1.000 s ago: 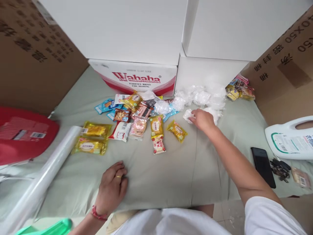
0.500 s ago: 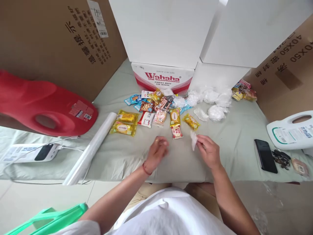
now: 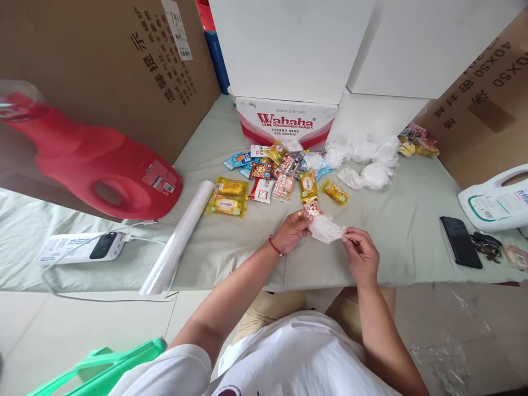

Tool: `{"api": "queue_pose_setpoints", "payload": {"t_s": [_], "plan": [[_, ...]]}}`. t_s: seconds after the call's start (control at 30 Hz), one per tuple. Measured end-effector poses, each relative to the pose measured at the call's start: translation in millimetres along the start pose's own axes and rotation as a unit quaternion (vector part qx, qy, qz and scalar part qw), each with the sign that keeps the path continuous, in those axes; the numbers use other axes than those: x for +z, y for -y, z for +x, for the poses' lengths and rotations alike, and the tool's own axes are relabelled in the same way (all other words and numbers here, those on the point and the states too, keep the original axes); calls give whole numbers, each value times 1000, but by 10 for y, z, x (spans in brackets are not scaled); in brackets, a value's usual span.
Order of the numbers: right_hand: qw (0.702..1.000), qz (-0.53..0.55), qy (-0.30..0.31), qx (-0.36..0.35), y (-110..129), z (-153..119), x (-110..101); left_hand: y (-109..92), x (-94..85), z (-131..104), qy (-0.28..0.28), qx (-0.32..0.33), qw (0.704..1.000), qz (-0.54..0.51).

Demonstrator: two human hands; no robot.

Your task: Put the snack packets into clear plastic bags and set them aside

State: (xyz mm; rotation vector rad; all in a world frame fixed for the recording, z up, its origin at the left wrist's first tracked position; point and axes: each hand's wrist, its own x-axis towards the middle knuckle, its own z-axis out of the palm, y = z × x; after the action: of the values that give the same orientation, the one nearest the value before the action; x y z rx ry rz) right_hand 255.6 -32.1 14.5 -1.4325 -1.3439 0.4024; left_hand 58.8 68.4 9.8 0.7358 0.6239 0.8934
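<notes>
Between my two hands a thin, clear plastic bag (image 3: 326, 229) is stretched out above the cloth. My left hand (image 3: 291, 230) pinches its left end, and my right hand (image 3: 362, 250) grips the right end with closed fingertips. Just beyond the bag lies a small white-and-red snack packet (image 3: 312, 206), partly covered by it. A yellow-wrapped snack (image 3: 308, 185) touches that packet from behind, and another yellow packet (image 3: 335, 192) lies to the right. Farther left are a round pink-wrapped snack (image 3: 283, 187), a red-and-white packet (image 3: 260, 190) and a pair of yellow packets (image 3: 226, 205).
Crumpled clear plastic bags (image 3: 376, 176) sit at the back right before white boxes (image 3: 289, 49). On the left are a plastic film roll (image 3: 181, 236), a red jug (image 3: 111, 165) and a power bank (image 3: 82, 247). A phone (image 3: 461, 242) and a white jug (image 3: 497, 201) stand right.
My left hand has moved right and taken hold of the bag's other end. The bag, earlier bunched in my right hand, is now spread between both hands. The view has shifted slightly.
</notes>
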Motion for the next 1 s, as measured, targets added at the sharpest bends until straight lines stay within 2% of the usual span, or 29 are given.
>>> {"api": "queue_pose_setpoints", "payload": {"t_s": [0.1, 0.13, 0.23, 0.27, 0.3, 0.37, 0.43, 0.5, 0.6, 0.67, 0.77, 0.83, 0.93, 0.97, 1.0], "plan": [[998, 5, 66, 12, 3, -57, -107, 8, 15, 25, 9, 21, 999, 26], [997, -3, 71, 5, 18, -64, -150, 13, 23, 31, 8, 36, 998, 48], [997, -67, 7, -43, 113, -30, -210, 22, 55, 33, 23, 96, 987, 129], [993, -102, 1, -60, 150, 0, -191, 25, 69, 28, 33, 111, 982, 151], [987, -137, 23, -75, 183, 35, -150, 28, 84, 20, 45, 119, 978, 166], [973, -188, 105, -83, 218, 109, -21, 44, 109, 0, 67, 119, 974, 180], [966, -195, 154, -67, 208, 168, 120, 69, 118, -12, 78, 107, 974, 184], [974, -170, 145, -46, 164, 200, 221, 95, 106, -4, 70, 86, 973, 201], [992, -94, 90, -1, 63, 190, 250, 115, 67, 44, 19, 73, 970, 232], [997, -20, 41, 69, -18, 148, 204, 108, 48, 80, -18, 64, 978, 197], [980, 80, -22, 179, -136, 36, 84, 73, 49, 105, -34, 23, 997, 66], [972, 109, -6, 207, -190, -56, -13, 49, 69, 97, -23, 0, 1000, -1], [968, 110, 89, 206, -222, -144, -156, 30, 106, 64, -3, -16, 999, -49], [967, 114, 88, 210, -222, -141, -195, 28, 115, 51, 3, -18, 998, -53], [966, 124, 61, 219, -218, -119, -228, 28, 122, 38, 10, -18, 998, -53]]}}
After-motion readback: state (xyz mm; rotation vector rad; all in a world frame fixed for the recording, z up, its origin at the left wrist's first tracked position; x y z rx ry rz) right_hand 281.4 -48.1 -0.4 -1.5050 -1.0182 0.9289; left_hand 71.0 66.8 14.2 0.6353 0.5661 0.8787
